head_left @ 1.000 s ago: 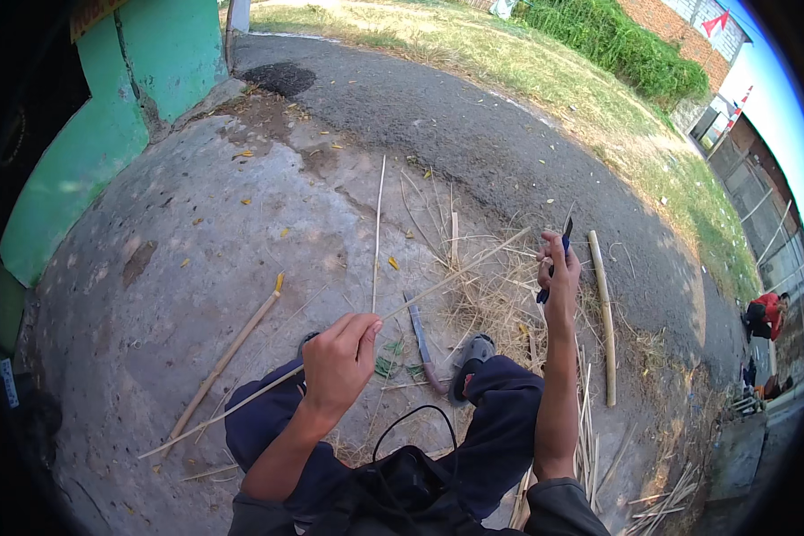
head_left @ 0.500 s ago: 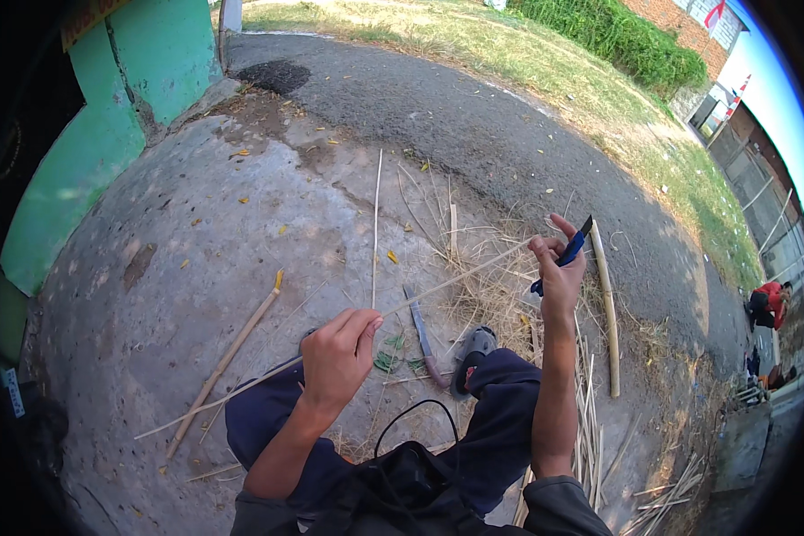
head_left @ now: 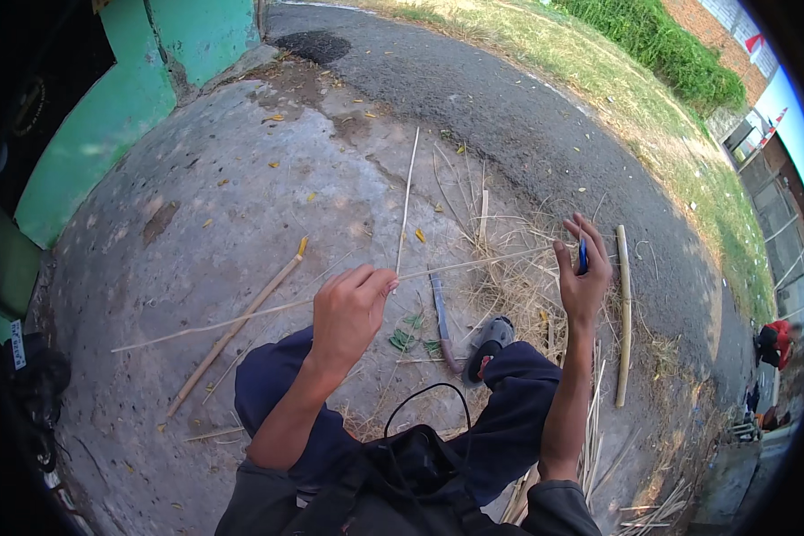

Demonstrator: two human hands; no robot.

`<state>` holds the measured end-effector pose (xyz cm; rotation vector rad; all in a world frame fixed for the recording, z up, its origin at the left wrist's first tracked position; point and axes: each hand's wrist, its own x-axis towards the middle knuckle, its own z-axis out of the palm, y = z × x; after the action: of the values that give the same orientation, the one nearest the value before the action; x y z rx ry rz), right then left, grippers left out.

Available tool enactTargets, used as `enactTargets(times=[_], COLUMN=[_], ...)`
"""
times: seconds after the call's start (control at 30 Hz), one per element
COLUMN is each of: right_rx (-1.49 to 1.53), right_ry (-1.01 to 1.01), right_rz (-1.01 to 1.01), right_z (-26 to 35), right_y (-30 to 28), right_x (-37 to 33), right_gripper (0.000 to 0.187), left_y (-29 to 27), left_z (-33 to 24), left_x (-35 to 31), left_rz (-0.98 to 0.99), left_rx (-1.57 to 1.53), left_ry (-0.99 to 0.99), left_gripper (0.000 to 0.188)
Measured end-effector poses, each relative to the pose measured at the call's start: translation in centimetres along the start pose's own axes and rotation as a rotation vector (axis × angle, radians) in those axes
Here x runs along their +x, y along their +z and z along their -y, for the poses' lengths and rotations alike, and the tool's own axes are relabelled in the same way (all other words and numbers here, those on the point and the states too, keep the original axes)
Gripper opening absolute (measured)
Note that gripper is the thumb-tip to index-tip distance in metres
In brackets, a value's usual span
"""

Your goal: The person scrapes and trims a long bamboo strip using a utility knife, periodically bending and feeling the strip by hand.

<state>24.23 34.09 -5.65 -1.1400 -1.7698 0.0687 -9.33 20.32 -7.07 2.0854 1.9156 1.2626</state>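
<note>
Just above the person's knees, a pale thin strip (head_left: 482, 263) runs through the left hand (head_left: 344, 313), its right-hand end beside the other thumb. And it levels out, the steeper slope of half a second ago gone! Left fingers stay clenched on it, thumb against forefinger. Now the right hand (head_left: 588, 286): its apparent pinch on that end opens, fingers lifting and parting, a blue knife (head_left: 582, 256) kept in their grasp but turned so the blade hardly shows. Whether the thumb still brushes the strip, I cannot tell. Looks like a lull in the blade's work, the left hand doing the steadying. Beneath, dry shavings (head_left: 509, 286) spread over the ground, a long knife (head_left: 440, 308) lies near one shoe (head_left: 491, 341), and a thick pole (head_left: 623, 313) rests farther right.
</note>
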Motion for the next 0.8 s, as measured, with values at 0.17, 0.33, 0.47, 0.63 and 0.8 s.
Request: enactTargets(times=[0.17, 0.33, 0.47, 0.63, 0.8], right_rx=[-0.044, -0.055, -0.145, -0.102, 0.013], right_ry=[-0.019, -0.003, 0.002, 0.019, 0.023], right_rz=[0.493, 0.501, 0.461, 0.363, 0.258], right_z=[2.8, 2.7, 3.2, 2.1, 0.5], right_y=[1.7, 2.3, 2.7, 1.9, 0.4], right_x=[-1.0, -2.0, -2.6, -2.1, -1.8], right_gripper=[0.032, 0.026, 0.025, 0.019, 0.020], left_y=[0.7, 1.3, 1.4, 0.2, -2.5], left_z=[0.8, 1.1, 1.3, 1.2, 2.3], left_x=[0.4, -0.2, -0.3, 0.7, 1.5], left_rz=[-0.005, -0.075, -0.106, -0.102, -0.161], left_rx=[0.024, -0.021, 0.012, 0.045, 0.191], left_ry=[0.057, -0.082, -0.077, 0.077, 0.079], left_gripper=[0.008, 0.010, 0.012, 0.027, 0.043])
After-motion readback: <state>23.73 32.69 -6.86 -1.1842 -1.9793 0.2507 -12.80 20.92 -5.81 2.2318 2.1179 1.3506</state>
